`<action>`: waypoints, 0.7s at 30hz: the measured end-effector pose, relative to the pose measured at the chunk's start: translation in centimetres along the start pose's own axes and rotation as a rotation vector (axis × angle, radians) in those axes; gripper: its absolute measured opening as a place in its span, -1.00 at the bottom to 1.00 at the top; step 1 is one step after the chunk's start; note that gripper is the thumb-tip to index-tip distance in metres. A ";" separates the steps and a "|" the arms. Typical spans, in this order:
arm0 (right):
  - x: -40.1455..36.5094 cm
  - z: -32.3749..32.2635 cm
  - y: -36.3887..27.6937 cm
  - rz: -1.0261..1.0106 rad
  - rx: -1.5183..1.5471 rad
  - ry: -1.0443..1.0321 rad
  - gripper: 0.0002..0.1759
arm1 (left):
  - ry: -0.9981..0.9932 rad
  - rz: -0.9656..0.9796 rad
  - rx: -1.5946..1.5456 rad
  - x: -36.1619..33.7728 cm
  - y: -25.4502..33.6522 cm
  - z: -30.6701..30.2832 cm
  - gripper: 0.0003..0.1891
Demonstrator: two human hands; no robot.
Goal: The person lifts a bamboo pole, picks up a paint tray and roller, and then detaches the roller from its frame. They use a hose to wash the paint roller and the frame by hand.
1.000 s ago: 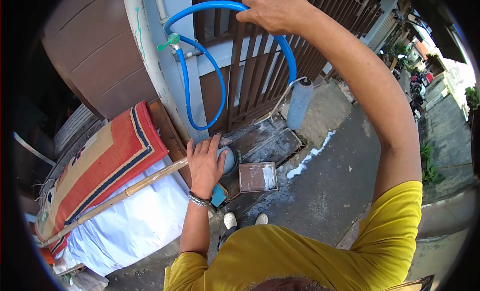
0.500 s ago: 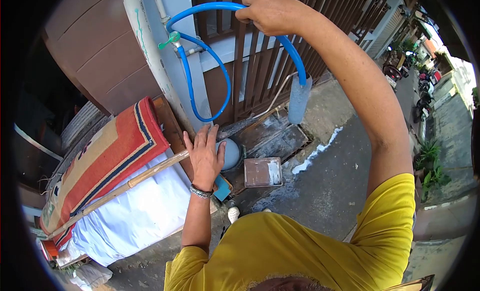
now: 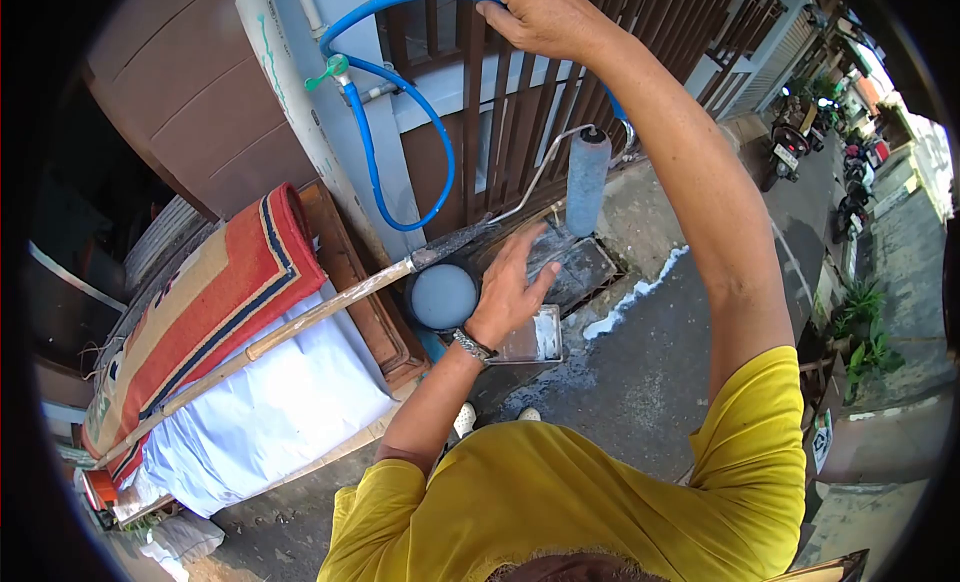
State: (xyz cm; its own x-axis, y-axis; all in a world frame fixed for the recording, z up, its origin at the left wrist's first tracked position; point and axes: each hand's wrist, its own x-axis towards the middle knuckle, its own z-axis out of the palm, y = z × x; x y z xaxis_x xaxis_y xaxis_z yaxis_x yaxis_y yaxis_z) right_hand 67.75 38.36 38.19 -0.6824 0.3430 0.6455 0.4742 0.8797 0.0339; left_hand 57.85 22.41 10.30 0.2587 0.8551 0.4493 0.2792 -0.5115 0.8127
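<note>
The top edge crops my right hand (image 3: 545, 20) and the bright blue plastic hose (image 3: 453, 164); my right forearm (image 3: 690, 142) hides more hose. My left hand (image 3: 508, 290), fingers blurred, covers the brown rectangular tray's (image 3: 522, 346) far-left corner. Distant motorbikes (image 3: 855, 197) are too small for me to detail.

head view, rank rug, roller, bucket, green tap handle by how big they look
Largest to smallest:
- rug
- roller and bucket: too alike to rank; one is longer, the other wider
- green tap handle
</note>
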 end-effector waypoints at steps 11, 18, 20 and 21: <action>-1.6 0.8 -0.1 0.195 0.242 0.100 -0.52 | 0.092 -0.119 -0.337 8.9 -3.1 7.6 -0.09; -3.9 4.0 1.6 0.221 0.055 0.217 -0.57 | 0.294 -0.025 -0.306 14.8 -2.5 9.5 0.05; -4.6 4.4 1.9 0.241 0.067 0.207 -0.57 | 0.317 -0.050 -0.323 16.2 -2.5 10.1 0.00; -5.0 4.5 2.0 0.245 0.079 0.223 -0.56 | 0.325 -0.066 -0.332 16.5 -2.6 10.5 -0.02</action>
State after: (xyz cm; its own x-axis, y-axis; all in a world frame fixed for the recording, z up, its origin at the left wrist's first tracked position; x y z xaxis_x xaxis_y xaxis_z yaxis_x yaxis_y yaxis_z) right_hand 69.60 39.88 31.58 -0.4109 0.4741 0.7787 0.5582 0.8061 -0.1962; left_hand 71.10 36.92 11.72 -0.0671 0.8940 0.4430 -0.0390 -0.4460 0.8942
